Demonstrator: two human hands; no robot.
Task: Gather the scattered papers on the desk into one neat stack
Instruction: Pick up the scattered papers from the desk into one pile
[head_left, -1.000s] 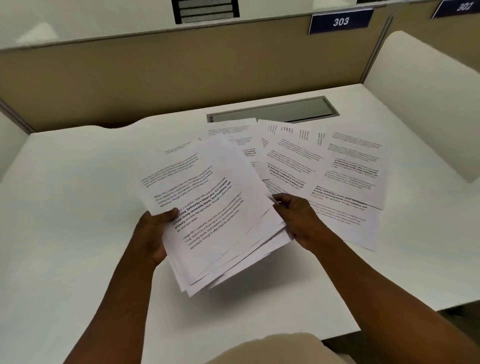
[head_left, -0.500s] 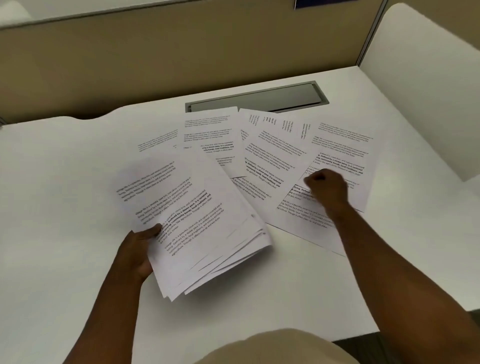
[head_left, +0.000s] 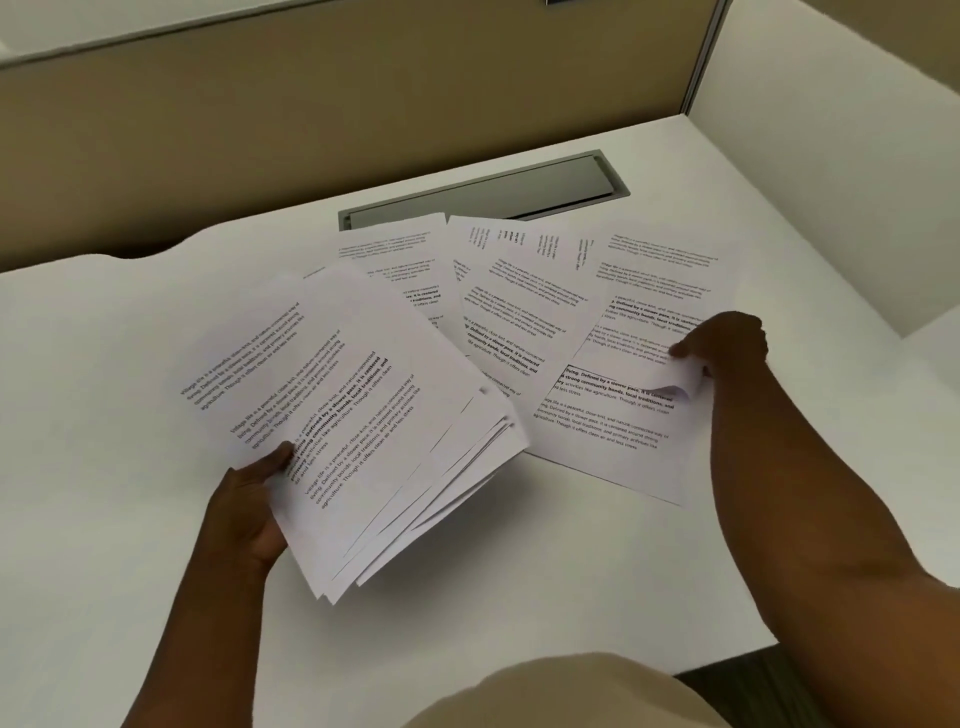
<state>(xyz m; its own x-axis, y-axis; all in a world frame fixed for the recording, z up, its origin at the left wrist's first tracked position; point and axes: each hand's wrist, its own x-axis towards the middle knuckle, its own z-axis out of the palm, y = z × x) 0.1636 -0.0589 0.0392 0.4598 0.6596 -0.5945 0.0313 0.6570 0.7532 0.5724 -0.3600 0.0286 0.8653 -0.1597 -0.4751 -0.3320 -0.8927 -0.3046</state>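
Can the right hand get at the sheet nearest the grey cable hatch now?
Probably not yet: the right hand is pinching another sheet's curled corner. The far sheet itself lies uncovered.

An office or study cubicle, seen from above by the person sitting at it. A plain white desk (head_left: 104, 519) is closed in by a tan fabric partition (head_left: 311, 119) at the back and a white side panel (head_left: 831, 156) on the right. A grey cable hatch (head_left: 483, 195) is set into the desktop, and printed sheets of paper (head_left: 524, 312) lie spread across it.
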